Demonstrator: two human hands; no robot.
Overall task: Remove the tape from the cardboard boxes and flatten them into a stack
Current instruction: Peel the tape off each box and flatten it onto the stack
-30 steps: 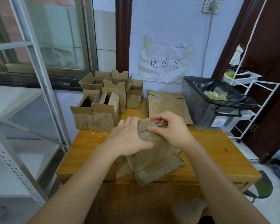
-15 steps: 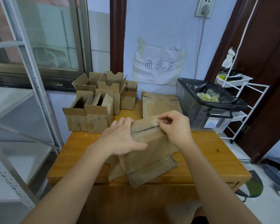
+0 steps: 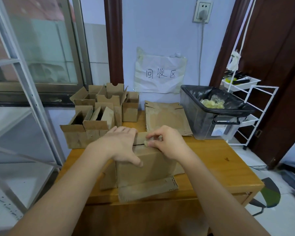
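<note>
A brown cardboard box (image 3: 146, 169) stands near the front of the wooden table (image 3: 216, 169), its bottom flaps spread toward me. My left hand (image 3: 122, 147) rests on its top left corner, fingers over the top and thumb down the front face. My right hand (image 3: 167, 143) pinches a crumpled bit of clear tape (image 3: 147, 142) at the seam on the box's top. Behind it lies a stack of flattened boxes (image 3: 167, 116). Several open, upright boxes (image 3: 99, 114) crowd the back left of the table.
A dark bin with a black liner (image 3: 213, 114) holding wads of tape sits at the table's right rear. A white wire rack (image 3: 249, 106) stands to the right, a grey metal shelf frame (image 3: 24, 92) to the left. A paper sign (image 3: 160, 74) hangs on the wall.
My right hand has peeled the tape along the top seam from right to middle and bunched it up. The box has turned more upright, and my left hand has stayed on its corner.
</note>
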